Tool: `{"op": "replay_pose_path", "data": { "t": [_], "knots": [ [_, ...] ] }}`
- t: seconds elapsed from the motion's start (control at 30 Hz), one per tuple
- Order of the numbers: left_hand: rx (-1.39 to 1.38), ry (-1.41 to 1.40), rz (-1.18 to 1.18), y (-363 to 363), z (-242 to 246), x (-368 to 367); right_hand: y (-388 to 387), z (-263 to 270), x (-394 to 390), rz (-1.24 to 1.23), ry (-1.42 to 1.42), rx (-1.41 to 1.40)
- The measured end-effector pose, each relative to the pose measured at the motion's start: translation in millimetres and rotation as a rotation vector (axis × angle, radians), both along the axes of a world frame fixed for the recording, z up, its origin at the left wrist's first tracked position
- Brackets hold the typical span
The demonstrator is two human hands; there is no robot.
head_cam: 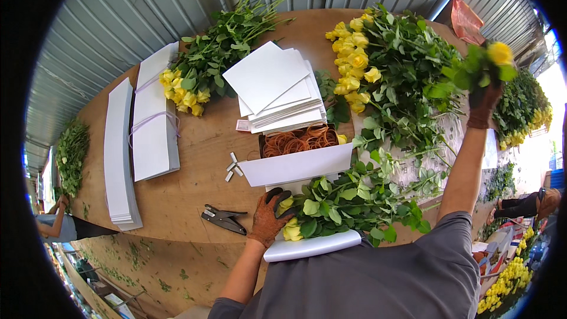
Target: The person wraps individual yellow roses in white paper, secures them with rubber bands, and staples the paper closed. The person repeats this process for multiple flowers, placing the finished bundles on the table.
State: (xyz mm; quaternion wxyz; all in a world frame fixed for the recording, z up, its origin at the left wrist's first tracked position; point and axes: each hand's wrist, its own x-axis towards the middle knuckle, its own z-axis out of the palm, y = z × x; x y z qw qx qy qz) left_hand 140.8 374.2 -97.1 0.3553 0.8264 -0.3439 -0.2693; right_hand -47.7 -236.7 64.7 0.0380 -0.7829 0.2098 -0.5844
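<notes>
My left hand (266, 218), in a brown and black glove, curls its fingers around a yellow rose head (284, 206) at the near table edge. A second yellow rose (292, 230) lies just beside it, and their leafy stems (354, 199) stretch right. Under these blooms is a white wrapping sheet (312, 248) with a rolled front edge. Out to the right, my gloved right hand (485, 97) grips a single yellow rose (500, 55), blurred and raised. A large bunch of yellow roses (354, 57) lies left of that hand.
A box of rubber bands (299, 141) stands mid-table before stacked white cards (270, 79). Plier stapler (223, 219) and staple strips (233, 167) lie left of it. White sheet stacks (155, 141) and another rose bunch (186, 91) sit farther left. People (57, 221) are at both sides.
</notes>
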Motion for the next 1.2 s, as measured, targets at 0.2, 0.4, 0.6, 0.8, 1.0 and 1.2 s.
{"op": "replay_pose_path", "data": {
  "t": [0.2,0.4,0.6,0.8,1.0,1.2],
  "knots": [
    [0.004,-0.015,0.012,-6,8,0,190,120,31,0.508,-0.242,0.068],
    [-0.076,-0.019,0.051,8,-13,-4,353,55,90,0.877,1.051,0.238],
    [-0.038,-0.128,0.052,9,-18,-8,397,-113,96,0.871,1.017,0.329],
    [-0.054,-0.272,-0.020,13,-20,-8,407,-164,106,0.713,1.057,0.101],
    [-0.092,-0.327,-0.005,15,-25,-10,412,-176,110,0.657,1.062,0.040],
    [-0.010,-0.266,-0.021,14,-21,-6,421,-156,103,0.693,1.208,0.061]
  ]
}}
